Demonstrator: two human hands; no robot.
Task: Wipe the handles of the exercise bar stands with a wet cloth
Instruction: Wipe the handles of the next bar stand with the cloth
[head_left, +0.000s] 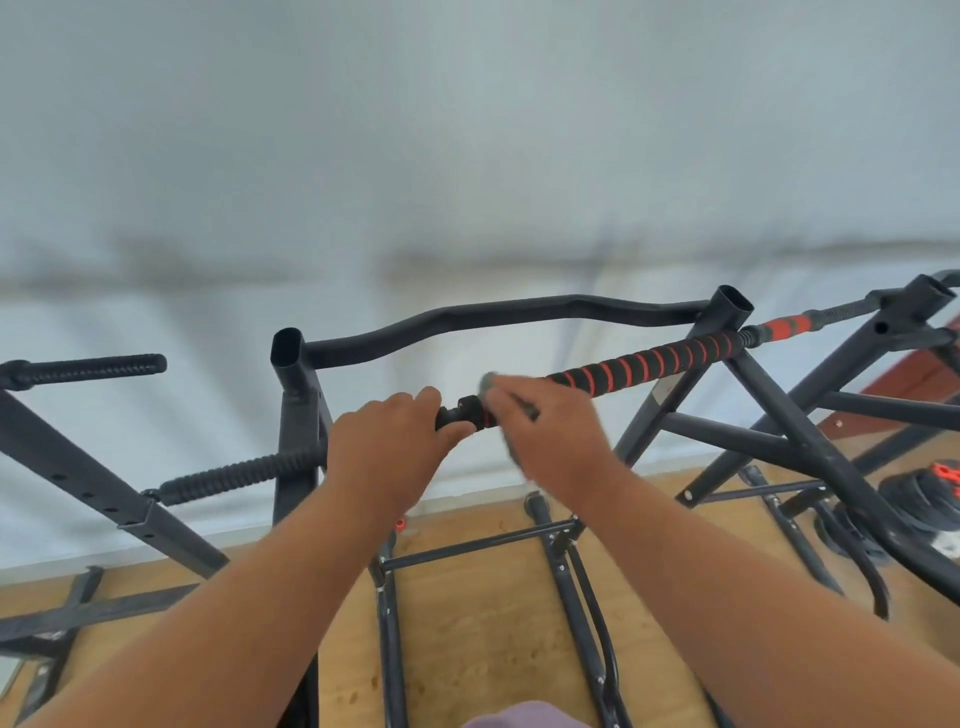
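here the left hand grips the handle end; right hand just beside clutches the cloth.

The cloth is motion-blurred and mostly hidden under the right hand, so its colour and folds are hard to tell. The left hand covers the bar's near end, and its fingers are out of sight behind it. The weight plates are cut by the right edge. The wall behind is smeared, and both forearms run off the bottom edge
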